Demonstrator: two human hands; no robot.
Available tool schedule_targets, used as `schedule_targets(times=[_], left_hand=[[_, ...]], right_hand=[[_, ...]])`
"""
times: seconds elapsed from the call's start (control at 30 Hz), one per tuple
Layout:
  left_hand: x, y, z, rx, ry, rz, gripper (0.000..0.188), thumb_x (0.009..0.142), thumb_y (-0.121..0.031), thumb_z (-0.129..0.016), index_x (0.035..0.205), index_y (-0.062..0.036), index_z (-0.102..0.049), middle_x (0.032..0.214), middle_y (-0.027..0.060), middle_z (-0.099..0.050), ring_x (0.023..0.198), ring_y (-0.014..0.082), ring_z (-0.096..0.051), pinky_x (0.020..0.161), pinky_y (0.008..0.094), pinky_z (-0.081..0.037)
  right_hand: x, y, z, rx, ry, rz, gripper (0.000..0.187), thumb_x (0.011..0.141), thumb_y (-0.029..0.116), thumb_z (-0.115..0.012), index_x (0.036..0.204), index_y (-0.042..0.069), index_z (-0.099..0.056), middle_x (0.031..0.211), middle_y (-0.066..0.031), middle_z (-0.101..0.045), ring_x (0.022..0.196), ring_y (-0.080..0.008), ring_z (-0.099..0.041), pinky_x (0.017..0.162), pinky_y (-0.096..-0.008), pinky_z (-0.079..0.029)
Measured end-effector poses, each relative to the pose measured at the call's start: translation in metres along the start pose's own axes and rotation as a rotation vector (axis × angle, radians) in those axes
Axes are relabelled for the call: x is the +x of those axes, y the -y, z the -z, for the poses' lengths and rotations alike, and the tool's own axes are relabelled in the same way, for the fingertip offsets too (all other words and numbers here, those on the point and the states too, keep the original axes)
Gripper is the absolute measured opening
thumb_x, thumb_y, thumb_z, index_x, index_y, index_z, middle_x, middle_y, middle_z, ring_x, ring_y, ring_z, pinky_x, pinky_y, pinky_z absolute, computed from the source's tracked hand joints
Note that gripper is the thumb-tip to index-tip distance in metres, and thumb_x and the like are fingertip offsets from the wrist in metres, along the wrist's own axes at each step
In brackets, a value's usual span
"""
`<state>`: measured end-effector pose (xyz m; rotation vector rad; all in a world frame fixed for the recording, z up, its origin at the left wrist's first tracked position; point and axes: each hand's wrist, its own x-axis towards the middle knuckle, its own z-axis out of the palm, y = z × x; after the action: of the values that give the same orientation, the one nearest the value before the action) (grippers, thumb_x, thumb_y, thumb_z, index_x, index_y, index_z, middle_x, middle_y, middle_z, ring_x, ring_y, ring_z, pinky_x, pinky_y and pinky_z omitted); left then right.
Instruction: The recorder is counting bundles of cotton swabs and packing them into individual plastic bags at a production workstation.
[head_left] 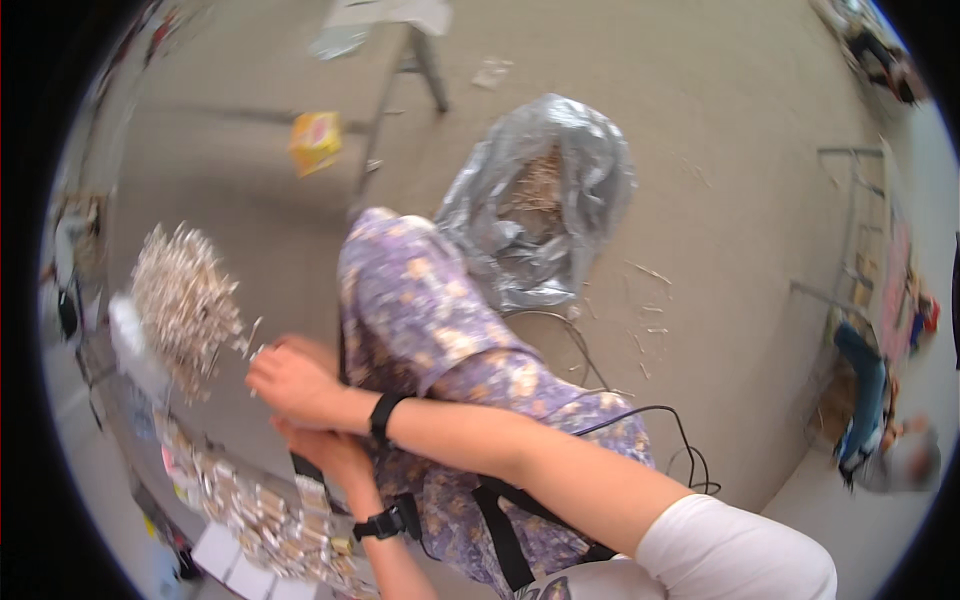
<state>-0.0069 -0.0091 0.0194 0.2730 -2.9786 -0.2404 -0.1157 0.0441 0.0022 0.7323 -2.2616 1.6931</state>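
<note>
My right hand (305, 387) reaches across from the right, over my left wrist, to the edge of the grey table. Its fingers are curled in, with small white tips of cotton swabs showing at the fingertips. My left hand (325, 452) is underneath and nearer to me; its fingers are mostly hidden behind the right hand and blurred. Just left of the fingers lies a big loose heap of cotton swabs (185, 300), thin pale sticks with white ends. A few stray swabs lie between the heap and my hand.
Many small packed bundles (265, 510) cover the table's near left. A yellow box (316, 142) stands farther off. An open silver bag (590, 190) holding loose sticks sits on the floor beyond my knees, with sticks scattered nearby. A black cable (690, 440) trails at right; people are at the far right.
</note>
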Motion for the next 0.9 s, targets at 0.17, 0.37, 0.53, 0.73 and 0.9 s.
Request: schedule_targets(times=[0.17, 0.37, 0.53, 0.73, 0.9], left_hand=[[-0.026, 0.018, -0.003, 0.056, 0.003, 0.153, 0.070, 0.103, -0.041, -0.043, 0.154, 0.0024, -0.021, 0.158, 0.0276, -0.024, 0.148, 0.0420, -0.021, 0.118, 0.0592, -0.008], [-0.042, 0.024, 0.037, -0.382, -0.183, 0.365, 0.064, 0.106, -0.027, -0.039, 0.158, -0.0010, -0.013, 0.163, 0.0188, -0.020, 0.149, 0.0344, -0.025, 0.121, 0.0475, -0.015], [-0.069, 0.050, 0.065, -0.781, -0.459, 0.550, 0.062, 0.108, -0.034, -0.034, 0.157, -0.0020, -0.015, 0.162, 0.0178, -0.023, 0.148, 0.0309, -0.028, 0.120, 0.0447, -0.021], [-0.074, 0.055, 0.063, -1.168, -0.646, 0.655, 0.068, 0.106, -0.047, -0.030, 0.155, -0.0010, -0.021, 0.156, 0.0219, -0.033, 0.145, 0.0339, -0.033, 0.119, 0.0480, -0.024], [-0.067, 0.054, 0.062, -1.333, -0.696, 0.648, 0.072, 0.106, -0.052, -0.028, 0.154, 0.0011, -0.023, 0.156, 0.0228, -0.033, 0.145, 0.0330, -0.033, 0.119, 0.0466, -0.024]], right_hand=[[0.002, 0.004, 0.010, -0.013, 0.004, 0.045, 0.034, 0.067, 0.014, -0.068, 0.100, 0.005, -0.063, 0.098, -0.0098, -0.060, 0.098, -0.0279, -0.057, 0.086, -0.0378, -0.046], [-0.001, 0.004, 0.008, -0.072, 0.132, 0.028, 0.030, 0.084, 0.009, -0.065, 0.113, 0.005, -0.062, 0.113, -0.0120, -0.062, 0.109, -0.0301, -0.058, 0.097, -0.0418, -0.044], [0.000, 0.013, 0.007, -0.165, 0.208, 0.133, 0.040, 0.087, 0.012, -0.064, 0.126, 0.003, -0.057, 0.127, -0.0124, -0.059, 0.127, -0.0310, -0.050, 0.106, -0.0454, -0.040], [-0.011, 0.024, -0.016, -0.508, 0.435, 0.334, 0.051, 0.091, 0.011, -0.055, 0.141, 0.002, -0.047, 0.149, -0.0125, -0.045, 0.147, -0.0290, -0.031, 0.121, -0.0455, -0.023], [-0.013, 0.029, -0.033, -0.573, 0.610, 0.370, 0.057, 0.087, 0.006, -0.049, 0.143, -0.003, -0.043, 0.154, -0.0159, -0.037, 0.150, -0.0290, -0.025, 0.123, -0.0442, -0.021]])
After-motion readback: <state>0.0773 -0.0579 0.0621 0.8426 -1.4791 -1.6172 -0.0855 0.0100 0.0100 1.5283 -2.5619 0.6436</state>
